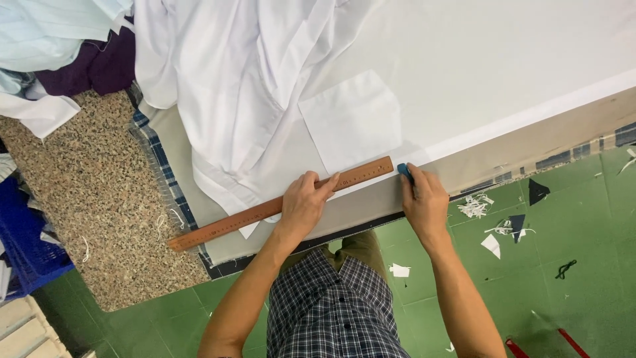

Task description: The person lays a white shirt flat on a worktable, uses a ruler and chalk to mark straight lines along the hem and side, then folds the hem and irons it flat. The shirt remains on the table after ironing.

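Note:
My left hand [303, 204] presses flat on a long brown wooden ruler [225, 223] that lies along the hem of a white shirt [265, 99] spread over a padded table [371, 205]. My right hand [424, 199] pinches a small blue piece of chalk [403, 172] at the ruler's right end, touching the fabric edge. A sewn chest pocket [354, 119] shows on the shirt just above the ruler.
Purple cloth [93, 66] and pale blue garments [53, 30] are piled at the top left. A speckled stone surface [86, 192] lies left of the table. Fabric scraps [490, 225] litter the green tiled floor [570, 219]. A blue crate [23, 238] stands at the far left.

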